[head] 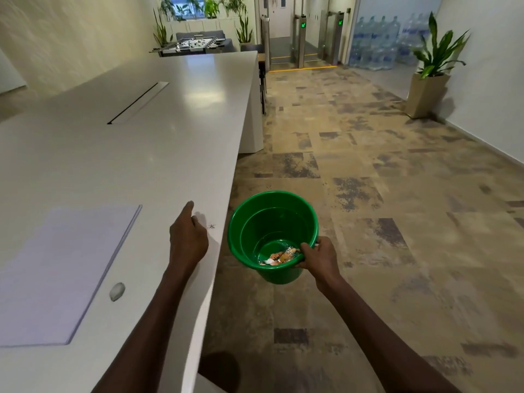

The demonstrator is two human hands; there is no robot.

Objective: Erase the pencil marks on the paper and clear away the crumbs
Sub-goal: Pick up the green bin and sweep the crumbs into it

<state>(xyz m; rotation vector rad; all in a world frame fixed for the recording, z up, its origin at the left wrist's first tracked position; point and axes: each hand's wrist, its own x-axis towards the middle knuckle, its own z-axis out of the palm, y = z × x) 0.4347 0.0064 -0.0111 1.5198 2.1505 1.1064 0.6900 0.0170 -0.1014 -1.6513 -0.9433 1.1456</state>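
Note:
A white sheet of paper (pixel 61 275) lies flat on the long white table (pixel 127 154), near its front left. A grey-white eraser (pixel 117 291) rests just off the paper's right edge. A small dark cluster of crumbs (pixel 211 226) sits close to the table's right edge. My left hand (pixel 187 239) rests on the table just left of the crumbs, index finger stretched forward, holding nothing. My right hand (pixel 319 255) grips the near rim of a green bucket (pixel 272 236), held beside and below the table edge. Orange and white scraps lie in its bottom.
A dark cable slot (pixel 136 103) runs along the table's middle. To the right is patterned carpet floor (pixel 382 194). A potted plant (pixel 429 80) stands by the right wall. Turnstile gates (pixel 317 38), water bottles and a foosball table are far ahead.

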